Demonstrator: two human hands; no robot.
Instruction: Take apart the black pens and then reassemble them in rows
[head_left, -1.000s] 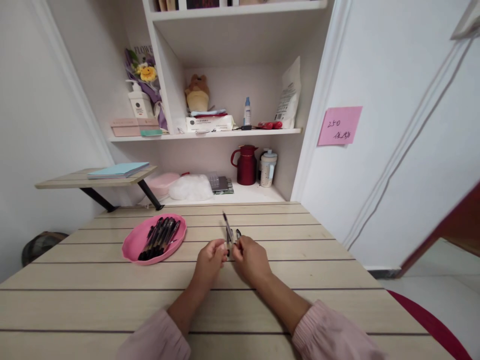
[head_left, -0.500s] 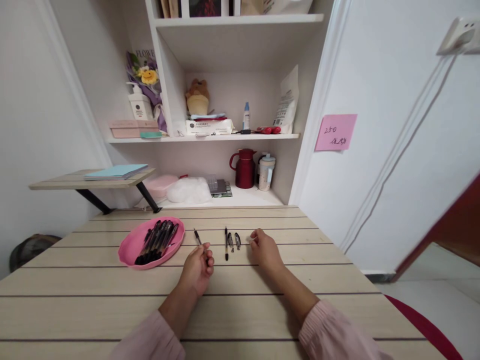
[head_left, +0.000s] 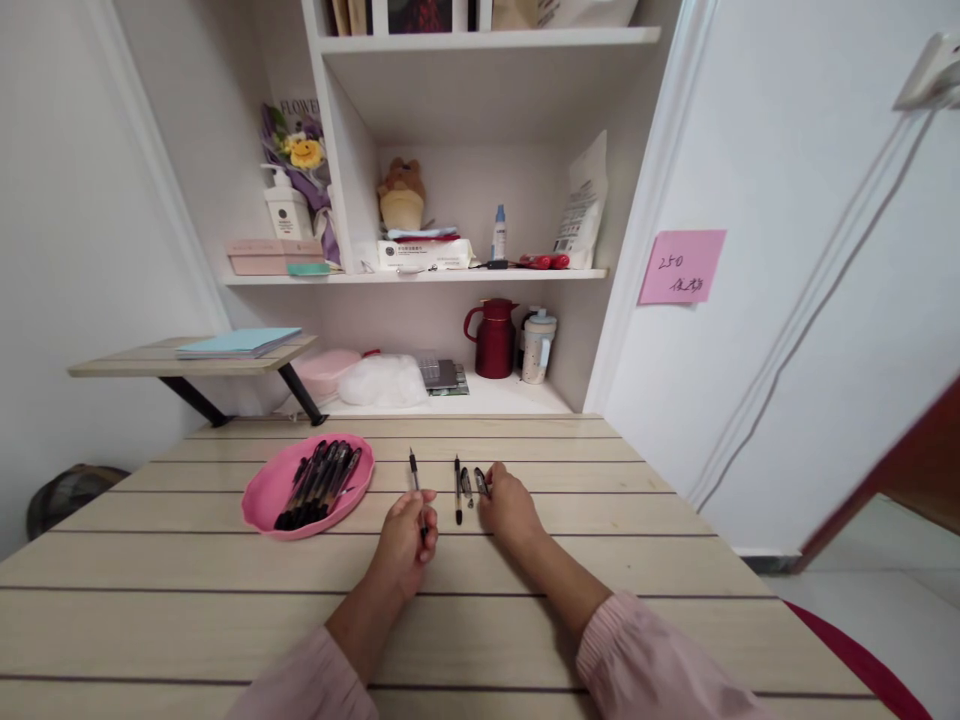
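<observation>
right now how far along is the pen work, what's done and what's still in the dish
One pen looks taken apart: a thin refill and two short dark pieces lie side by side on the table. In hand: the left hand holds a pen part, and the right hand touches the rightmost piece. Left: a heap of whole black pens in the pink dish.

On the table, the tray of pens lies left of 3 loose pen parts.
</observation>
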